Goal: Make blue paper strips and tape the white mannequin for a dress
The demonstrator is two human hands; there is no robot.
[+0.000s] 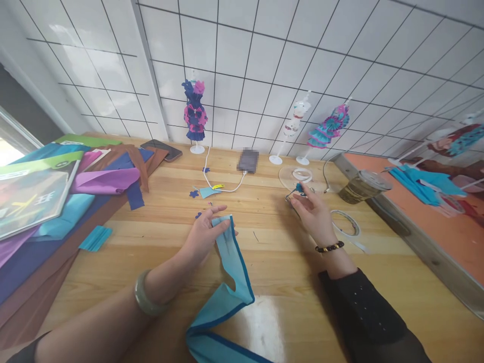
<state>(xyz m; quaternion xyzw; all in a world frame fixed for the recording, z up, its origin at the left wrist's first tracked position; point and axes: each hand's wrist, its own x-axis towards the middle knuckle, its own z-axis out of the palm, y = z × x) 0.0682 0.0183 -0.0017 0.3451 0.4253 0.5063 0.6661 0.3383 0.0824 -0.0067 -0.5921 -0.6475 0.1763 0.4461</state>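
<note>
The table [287, 282] is pale wood with a visible grain, smooth and lacquered, with a glossy glare patch near its front edge. The left hand [202, 234] pinches a thin, matt blue strip [232, 262] that folds softly like crepe paper or cloth, and a smooth, polished green bangle [145, 297] sits on that wrist; the right hand [313, 214] wears glossy dark beads [329, 247] and a matt black cloth sleeve [366, 312]. At the left edge lie matt coloured sheets [109, 179] and glossy booklets [30, 196]; behind, glazed white tiles [264, 55].
</note>
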